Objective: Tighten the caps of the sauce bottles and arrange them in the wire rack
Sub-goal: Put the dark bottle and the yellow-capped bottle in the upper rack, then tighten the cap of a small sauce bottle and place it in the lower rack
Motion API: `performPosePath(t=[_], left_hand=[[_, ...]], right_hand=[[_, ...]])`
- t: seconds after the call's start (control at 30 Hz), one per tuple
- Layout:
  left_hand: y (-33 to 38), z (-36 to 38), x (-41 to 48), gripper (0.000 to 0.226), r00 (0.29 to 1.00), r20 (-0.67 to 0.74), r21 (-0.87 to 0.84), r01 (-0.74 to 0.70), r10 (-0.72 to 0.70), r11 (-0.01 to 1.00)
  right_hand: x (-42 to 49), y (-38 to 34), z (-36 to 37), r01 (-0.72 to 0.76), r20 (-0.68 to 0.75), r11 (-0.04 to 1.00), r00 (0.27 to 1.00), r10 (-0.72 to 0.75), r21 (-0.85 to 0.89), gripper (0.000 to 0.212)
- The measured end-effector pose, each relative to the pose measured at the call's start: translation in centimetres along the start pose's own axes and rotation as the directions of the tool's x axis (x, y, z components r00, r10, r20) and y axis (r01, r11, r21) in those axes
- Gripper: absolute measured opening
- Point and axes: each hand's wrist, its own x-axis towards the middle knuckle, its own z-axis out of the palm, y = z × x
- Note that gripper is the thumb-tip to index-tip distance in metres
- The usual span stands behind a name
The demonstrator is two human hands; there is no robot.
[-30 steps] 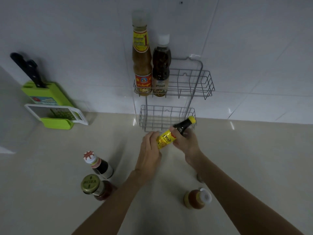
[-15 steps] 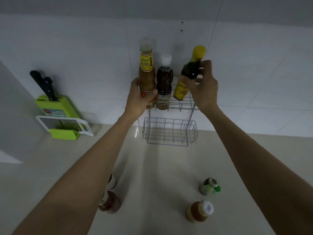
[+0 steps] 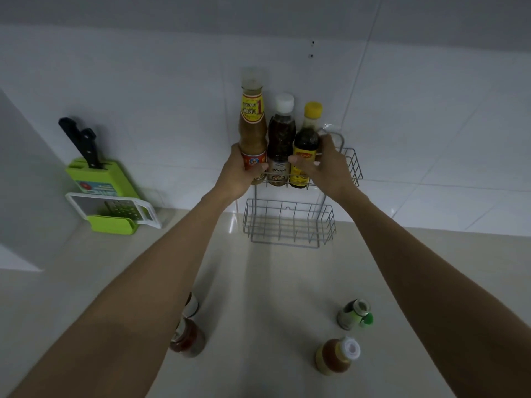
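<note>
The wire rack point(image 3: 352, 165) stood on the desk point(image 3: 273, 282) against the wall, its upper basket above the lower basket point(image 3: 288, 225). Three bottles stood side by side in the upper basket: the tallest bottle point(image 3: 252, 130) at left, the middle bottle point(image 3: 281, 142) next, the third bottle point(image 3: 306, 147) at right. My left hand point(image 3: 240, 175) was on the tallest, my right hand point(image 3: 327, 165) on the third. Far left by the wall sat a knife block point(image 3: 97, 179), with a grater point(image 3: 115, 206) before it. Nearer me on the desk stood two bottles point(image 3: 340, 357) at right and two more under my left arm.
</note>
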Motion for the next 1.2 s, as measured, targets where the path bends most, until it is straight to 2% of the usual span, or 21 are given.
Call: performPosePath(t=[0.03,0.1,0.17,0.23,0.27,0.33,0.47,0.6,0.67,0.73,0.8,0.83,0.9,1.0,1.1,1.2], left_hand=[[-0.6,-1.9,-2.9,0.064,0.999,-0.052,0.009,0.01,-0.009,1.0],[-0.7,-1.8,-2.9,0.069,0.999,-0.043,0.038,0.014,-0.012,0.999],[0.0,-1.6,-3.4,0.08,1.0,-0.002,0.099,0.026,-0.026,0.995],[1.0,-1.8,-3.5,0.086,1.0,0.011,0.168,0.022,-0.024,0.985],[1.4,-2.1,-3.9,0.082,1.0,0.018,0.216,-0.01,0.006,0.976],[1.6,-2.9,-5.1,0.064,0.997,0.035,0.244,-0.081,0.074,0.966],[-1.4,-6.3,-10.5,0.035,0.983,-0.095,0.207,-0.135,0.157,0.969],[-5.5,-8.2,-16.7,0.027,0.923,-0.364,0.093,-0.101,0.128,0.991],[-7.4,-8.2,-19.9,0.024,0.842,-0.536,-0.006,-0.077,0.062,0.997],[-9.5,-7.6,-22.7,0.022,0.725,-0.685,-0.109,-0.015,-0.064,0.994],[-11.7,-6.9,-24.8,0.026,0.652,-0.74,-0.165,0.067,-0.168,0.984],[-12.7,-6.6,-25.6,0.032,0.659,-0.722,-0.177,0.123,-0.213,0.977],[-14.6,-6.1,-26.8,0.043,0.739,-0.603,-0.182,0.237,-0.299,0.954],[-16.0,-5.1,-27.6,0.044,0.856,-0.354,-0.145,0.346,-0.375,0.927],[-16.1,-4.1,-27.8,0.045,0.909,-0.212,-0.079,0.349,-0.358,0.934],[-15.5,-3.5,-27.7,0.05,0.946,-0.143,-0.142,0.271,-0.29,0.952]], right_hand=[[-2.1,-1.6,1.5,0.014,0.066,1.0,0.998,-0.015,0.016,0.07],[-2.4,-1.2,1.9,-0.04,0.055,0.998,0.998,0.037,0.058,0.074],[-3.4,-0.4,2.0,-0.05,-0.074,0.992,0.996,0.059,0.113,0.076],[-4.3,-0.2,1.5,0.009,-0.313,0.989,0.949,0.038,0.147,0.069],[-4.9,-0.1,1.5,0.05,-0.406,0.989,0.914,0.011,0.14,0.064],[-6.7,0.1,2.0,0.089,-0.457,0.989,0.889,-0.024,0.121,0.056],[-11.1,-0.7,5.6,0.123,-0.194,0.988,0.976,-0.103,0.09,0.041],[-14.8,-2.7,9.8,0.272,0.058,0.962,0.961,-0.271,-0.011,0.017],[-16.5,-4.4,11.9,0.357,0.211,0.93,0.919,-0.333,-0.09,0.021],[-18.2,-6.6,13.7,0.424,0.369,0.888,0.865,-0.34,-0.176,0.032],[-19.1,-8.4,15.5,0.488,0.474,0.831,0.817,-0.328,-0.266,0.045],[-19.4,-9.1,16.4,0.519,0.518,0.794,0.796,-0.313,-0.318,0.052],[-19.6,-9.9,18.0,0.569,0.594,0.711,0.76,-0.263,-0.413,0.056],[-19.5,-10.2,19.2,0.6,0.634,0.639,0.742,-0.218,-0.481,0.04],[-19.7,-10.0,18.4,0.624,0.66,0.64,0.714,-0.233,-0.449,0.036],[-19.2,-10.0,15.9,0.653,0.665,0.652,0.687,-0.294,-0.386,0.036]])
